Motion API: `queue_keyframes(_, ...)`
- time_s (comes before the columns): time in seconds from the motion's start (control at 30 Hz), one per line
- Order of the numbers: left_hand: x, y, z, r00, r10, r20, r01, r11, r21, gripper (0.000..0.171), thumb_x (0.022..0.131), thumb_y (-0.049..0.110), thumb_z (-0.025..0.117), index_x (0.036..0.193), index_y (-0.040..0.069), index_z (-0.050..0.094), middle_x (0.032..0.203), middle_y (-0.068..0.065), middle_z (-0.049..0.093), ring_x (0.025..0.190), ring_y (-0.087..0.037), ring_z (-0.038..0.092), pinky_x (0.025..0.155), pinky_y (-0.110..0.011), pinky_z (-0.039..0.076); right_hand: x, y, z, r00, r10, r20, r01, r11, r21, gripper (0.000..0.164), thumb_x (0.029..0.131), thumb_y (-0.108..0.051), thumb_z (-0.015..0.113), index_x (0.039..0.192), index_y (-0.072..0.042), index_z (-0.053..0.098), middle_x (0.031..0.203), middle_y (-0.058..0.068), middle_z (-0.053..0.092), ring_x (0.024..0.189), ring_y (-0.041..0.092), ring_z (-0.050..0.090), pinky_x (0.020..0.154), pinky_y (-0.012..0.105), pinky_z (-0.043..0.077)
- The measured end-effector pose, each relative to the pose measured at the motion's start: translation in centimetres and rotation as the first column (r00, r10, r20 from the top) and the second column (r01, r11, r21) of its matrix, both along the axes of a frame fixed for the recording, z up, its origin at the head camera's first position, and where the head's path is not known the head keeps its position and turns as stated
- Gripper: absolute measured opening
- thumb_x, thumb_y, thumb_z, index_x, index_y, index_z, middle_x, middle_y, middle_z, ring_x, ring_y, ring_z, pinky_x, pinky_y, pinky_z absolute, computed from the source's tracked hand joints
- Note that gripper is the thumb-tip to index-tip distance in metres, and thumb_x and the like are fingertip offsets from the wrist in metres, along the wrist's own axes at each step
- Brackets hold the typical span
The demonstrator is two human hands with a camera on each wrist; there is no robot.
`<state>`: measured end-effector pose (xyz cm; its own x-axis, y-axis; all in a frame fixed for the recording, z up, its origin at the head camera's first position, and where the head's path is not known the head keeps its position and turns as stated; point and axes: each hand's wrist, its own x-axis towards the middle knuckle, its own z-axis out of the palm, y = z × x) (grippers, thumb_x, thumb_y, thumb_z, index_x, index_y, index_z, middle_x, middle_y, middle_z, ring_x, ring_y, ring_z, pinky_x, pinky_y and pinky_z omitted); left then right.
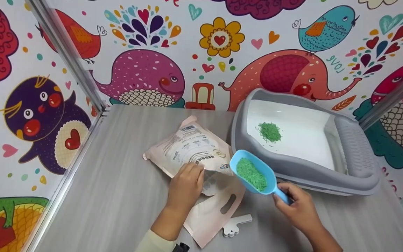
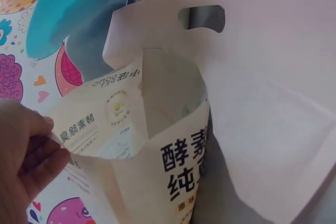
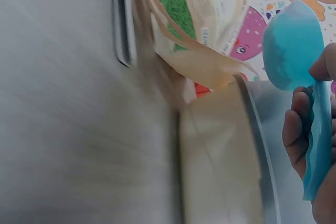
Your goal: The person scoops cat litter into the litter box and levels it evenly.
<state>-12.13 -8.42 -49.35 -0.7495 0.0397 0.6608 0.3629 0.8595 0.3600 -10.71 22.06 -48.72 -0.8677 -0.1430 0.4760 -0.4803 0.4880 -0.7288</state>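
A pale pink litter bag point(image 1: 191, 143) lies on the table, its torn-off flap with a handle slot folded toward the front. My left hand point(image 1: 185, 185) pinches the edge of the bag's mouth, and in the left wrist view the mouth point(image 2: 176, 85) gapes open. Green pellets show through the bag's side point(image 3: 178, 11) in the right wrist view. With curled fingers my right hand point(image 1: 299, 206) grips the handle of a light-blue scoop point(image 1: 270, 176). Green pellets point(image 1: 251, 175) fill much of the scoop, which hangs between the bag and a grey litter box point(image 1: 303, 160).
Inside the litter box's white basin sits a small heap of green pellets point(image 1: 270, 132). A white flat-handled piece point(image 1: 236, 224) lies by the bag's flap. Patterned walls point(image 1: 205, 73) rise behind and left of the grey table point(image 1: 114, 168), with a metal edge strip along the left.
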Motion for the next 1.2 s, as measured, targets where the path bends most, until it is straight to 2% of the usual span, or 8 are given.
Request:
queue_keyframes(0.07,0.0,0.0,-0.1,1.000,-0.002,-0.011,0.002,1.000,-0.001,0.009,0.083,0.010,0.072,0.090,0.006,0.071,0.087,-0.003,0.068,0.085,-0.017,0.065,0.075,-0.029,0.056,-0.5,0.6,0.4,1.000,0.007,0.005,-0.007,1.000,-0.006,0.029,0.068,0.019,0.070,0.088,-0.002,0.066,0.074,0.005,0.063,0.063,0.005,0.054,0.053,0.014,0.046)
queue_keyframes(0.2,-0.1,0.0,-0.2,1.000,-0.001,-0.013,0.000,1.000,-0.004,0.009,0.082,0.010,0.072,0.091,0.007,0.071,0.087,-0.002,0.068,0.085,-0.017,0.065,0.076,-0.029,0.056,-1.7,2.4,0.0,0.999,-0.015,0.037,0.014,1.000,0.025,0.026,0.074,0.012,0.071,0.094,-0.005,0.066,0.078,0.006,0.064,0.065,0.004,0.056,0.054,0.015,0.047)
queue_keyframes(0.27,0.0,0.0,-0.2,1.000,0.001,-0.012,-0.001,1.000,-0.004,0.009,0.082,0.010,0.072,0.091,0.007,0.071,0.087,-0.002,0.068,0.086,-0.017,0.065,0.076,-0.029,0.056,-2.2,3.0,0.3,0.999,-0.020,0.029,0.019,0.999,0.040,0.024,0.077,0.010,0.070,0.096,-0.005,0.066,0.081,0.005,0.065,0.068,0.004,0.057,0.056,0.015,0.048)
queue_keyframes(0.57,0.0,0.0,-0.3,1.000,0.001,-0.018,-0.001,1.000,-0.006,0.010,0.081,0.010,0.073,0.090,0.008,0.071,0.087,-0.002,0.068,0.085,-0.016,0.064,0.076,-0.028,0.055,-3.3,4.3,2.2,0.981,-0.168,0.094,0.165,0.986,0.038,0.018,0.081,0.003,0.070,0.097,-0.005,0.067,0.081,0.000,0.064,0.069,0.007,0.057,0.057,0.014,0.048)
queue_keyframes(0.83,0.1,0.0,-0.3,1.000,-0.002,-0.030,0.002,1.000,0.002,0.009,0.081,0.009,0.074,0.090,0.008,0.071,0.087,-0.002,0.068,0.086,-0.016,0.065,0.075,-0.026,0.056,-4.5,5.5,3.1,0.974,-0.200,0.102,0.197,0.980,0.039,0.017,0.082,0.002,0.070,0.099,-0.003,0.067,0.084,-0.001,0.064,0.070,0.006,0.056,0.058,0.013,0.047)
queue_keyframes(1.0,0.0,0.0,-0.4,0.999,-0.007,-0.035,0.007,1.000,0.007,0.009,0.081,0.010,0.074,0.089,0.008,0.071,0.087,-0.001,0.068,0.086,-0.015,0.065,0.075,-0.026,0.056,-5.5,6.5,3.7,0.960,-0.253,0.117,0.240,0.964,0.115,0.015,0.086,-0.005,0.069,0.100,-0.003,0.065,0.086,-0.001,0.062,0.073,0.006,0.053,0.061,0.011,0.046)
queue_keyframes(1.2,0.0,0.0,-0.5,0.999,-0.014,-0.039,0.015,1.000,0.010,0.009,0.080,0.009,0.074,0.088,0.008,0.070,0.086,-0.001,0.067,0.085,-0.015,0.065,0.074,-0.026,0.055,-6.9,7.7,4.4,0.947,-0.286,0.147,0.252,0.944,0.212,0.019,0.089,-0.016,0.067,0.104,-0.004,0.064,0.093,0.005,0.063,0.077,0.007,0.051,0.064,0.006,0.043)
